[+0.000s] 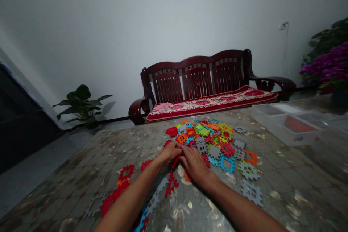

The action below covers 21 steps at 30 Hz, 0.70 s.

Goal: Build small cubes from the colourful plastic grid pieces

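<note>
My left hand (171,151) and my right hand (194,163) meet over the table, both closed on a red interlocking plastic tile (175,161) held on edge between them. Just beyond them lies a heap of coloured square tiles (214,137) in red, orange, green, blue and grey. More joined tiles lie under my forearms: a red and orange strip (119,188) at the left and a red piece (171,185) in the middle. A grey tile (252,192) lies to the right of my right wrist.
The table (285,185) has a mottled stone-pattern top. A clear plastic box (285,121) with a lid stands at the far right. Behind the table stand a dark wooden bench (206,83) with a red cushion, a potted plant (81,107) and purple flowers (328,65).
</note>
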Motion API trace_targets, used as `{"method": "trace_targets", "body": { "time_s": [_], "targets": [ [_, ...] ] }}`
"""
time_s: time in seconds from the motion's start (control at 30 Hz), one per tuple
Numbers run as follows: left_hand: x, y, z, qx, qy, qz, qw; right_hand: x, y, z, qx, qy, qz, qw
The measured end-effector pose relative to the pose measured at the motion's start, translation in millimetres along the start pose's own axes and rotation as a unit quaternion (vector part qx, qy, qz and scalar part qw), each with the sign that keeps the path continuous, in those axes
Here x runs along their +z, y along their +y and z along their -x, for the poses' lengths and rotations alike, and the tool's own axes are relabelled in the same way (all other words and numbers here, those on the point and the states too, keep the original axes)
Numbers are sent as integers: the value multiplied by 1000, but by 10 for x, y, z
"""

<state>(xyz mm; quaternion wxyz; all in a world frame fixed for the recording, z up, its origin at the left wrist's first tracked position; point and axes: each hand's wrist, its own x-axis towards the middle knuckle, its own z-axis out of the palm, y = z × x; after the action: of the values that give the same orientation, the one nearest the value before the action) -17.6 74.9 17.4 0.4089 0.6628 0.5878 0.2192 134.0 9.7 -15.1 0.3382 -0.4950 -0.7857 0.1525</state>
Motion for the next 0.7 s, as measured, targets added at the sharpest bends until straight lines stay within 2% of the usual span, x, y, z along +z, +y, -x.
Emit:
{"method": "trace_targets", "body": {
  "time_s": [0.13,0.27,0.37,0.47,0.57,0.63,0.7],
  "targets": [
    [50,158,-41,26,22,23,999,-51,153,-116,-17,85,-67,994],
    [165,457,-189,89,66,39,993,-204,359,-298,-25,181,-110,977],
    [254,719,-330,145,70,37,986,-380,545,-408,-1,244,-110,963],
    [250,871,-410,211,81,-22,974,-573,697,-446,30,281,-76,956],
    [87,800,-379,228,112,-73,964,-714,709,-407,40,289,-28,956],
    [-118,615,-293,210,135,-82,965,-731,608,-346,20,273,-6,962],
    [-390,336,-155,191,147,-116,964,-665,433,-257,-20,228,-2,973]
  ]
}}
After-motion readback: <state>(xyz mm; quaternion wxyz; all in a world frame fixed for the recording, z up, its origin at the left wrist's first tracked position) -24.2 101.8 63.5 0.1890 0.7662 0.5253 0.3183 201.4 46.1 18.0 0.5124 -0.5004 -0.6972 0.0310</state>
